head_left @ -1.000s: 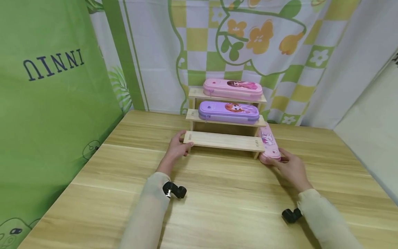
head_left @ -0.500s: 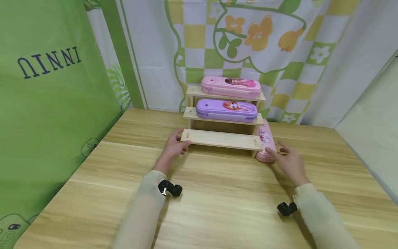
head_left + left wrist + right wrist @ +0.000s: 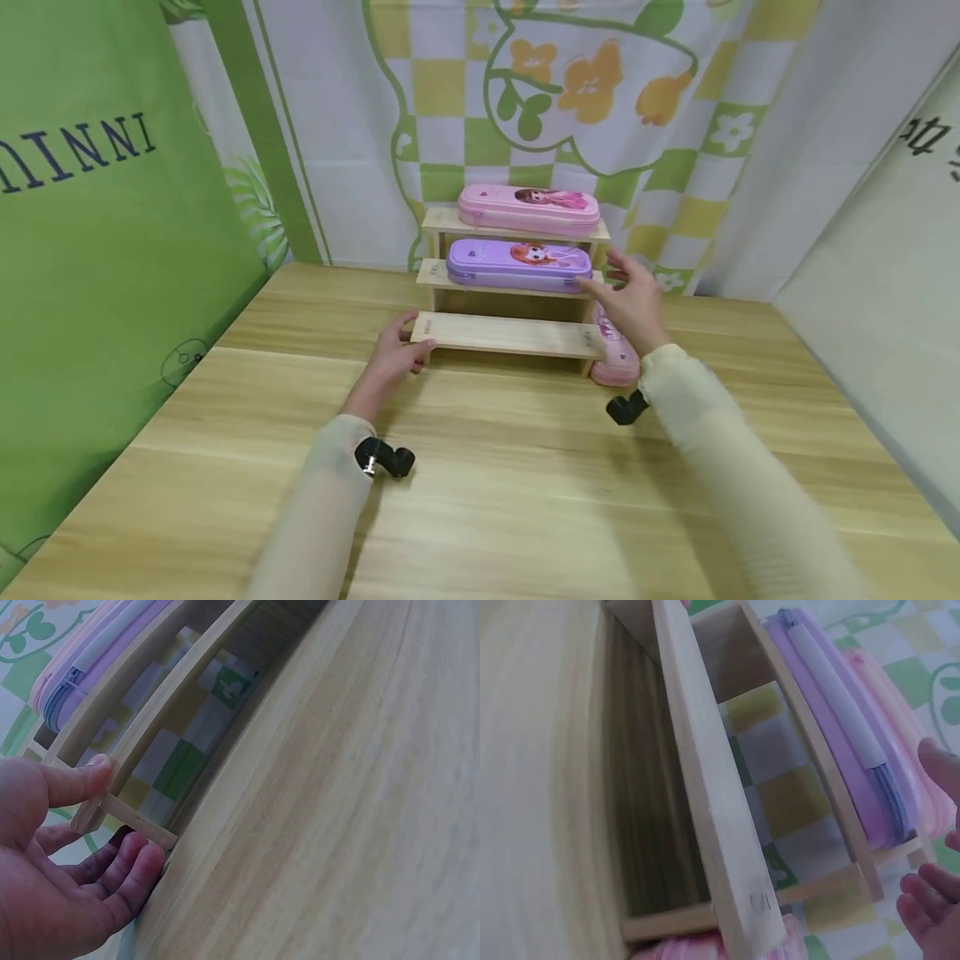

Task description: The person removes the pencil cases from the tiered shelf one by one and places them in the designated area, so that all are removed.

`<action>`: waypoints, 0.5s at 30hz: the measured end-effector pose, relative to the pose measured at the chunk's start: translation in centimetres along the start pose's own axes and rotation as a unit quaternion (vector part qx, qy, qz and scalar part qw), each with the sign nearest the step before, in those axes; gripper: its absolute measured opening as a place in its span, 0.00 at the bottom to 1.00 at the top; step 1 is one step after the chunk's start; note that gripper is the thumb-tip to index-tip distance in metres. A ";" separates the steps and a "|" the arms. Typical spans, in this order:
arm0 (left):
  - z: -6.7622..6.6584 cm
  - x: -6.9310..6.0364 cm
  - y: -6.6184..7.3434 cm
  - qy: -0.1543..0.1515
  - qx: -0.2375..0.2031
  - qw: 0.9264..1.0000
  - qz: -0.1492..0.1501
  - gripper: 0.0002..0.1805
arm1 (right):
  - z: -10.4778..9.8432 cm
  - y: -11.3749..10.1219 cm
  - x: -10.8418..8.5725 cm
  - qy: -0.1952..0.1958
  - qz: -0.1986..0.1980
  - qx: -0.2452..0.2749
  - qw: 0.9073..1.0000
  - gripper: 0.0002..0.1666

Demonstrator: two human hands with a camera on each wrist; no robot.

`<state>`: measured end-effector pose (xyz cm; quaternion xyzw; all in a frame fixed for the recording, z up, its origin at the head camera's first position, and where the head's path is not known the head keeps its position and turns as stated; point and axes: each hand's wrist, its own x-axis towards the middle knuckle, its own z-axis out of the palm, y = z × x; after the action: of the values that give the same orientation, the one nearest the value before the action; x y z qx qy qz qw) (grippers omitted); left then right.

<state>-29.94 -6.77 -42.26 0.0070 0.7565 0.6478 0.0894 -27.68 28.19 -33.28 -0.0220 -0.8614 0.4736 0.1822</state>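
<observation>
The left hand [image 3: 390, 354] grips the left end of the lowest step [image 3: 510, 333] of a wooden rack [image 3: 432, 271]. Its thumb is on top and its fingers curl by the leg, maybe so the rack does not slide. The lowest step has no case on it.

The right hand [image 3: 636, 304] is by the right end of the purple case [image 3: 517, 267]. Its thumb and fingers are apart, and the right wrist view shows a gap to the case.

The purple case lies flat on the middle step, and a pink case [image 3: 525, 208] lies on the far, top step. Both go the long way along the wood, likely because they fit best like that. A pink bunny case [image 3: 617, 354] is on the right, just beside the rack; whether it leans on it is hard to tell.

The table [image 3: 487, 500] is wood with light stripes. A curtain [image 3: 442, 137] with squares and orange flowers hangs at the far side. A green cloth [image 3: 82, 275] with letters hangs on the left, and a pale sheet [image 3: 877, 225] on the right.
</observation>
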 end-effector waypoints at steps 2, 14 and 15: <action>-0.2 0.0 -0.1 0.001 0.001 1.000 -0.001 0.39 | 0.7 0.0 0.7 -0.018 0.015 0.005 1.000 0.52; 0.1 -0.1 0.1 -0.001 0.005 1.000 0.000 0.39 | 2.4 0.2 2.4 -0.008 0.030 0.040 0.999 0.50; 0.1 -0.1 0.1 -0.002 0.006 1.000 -0.001 0.39 | 2.5 0.2 2.5 -0.008 0.031 0.043 0.999 0.50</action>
<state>-29.88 -6.67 -42.12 0.0080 0.7600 0.6433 0.0922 -30.83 26.79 -33.89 -0.0367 -0.8404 0.5161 0.1613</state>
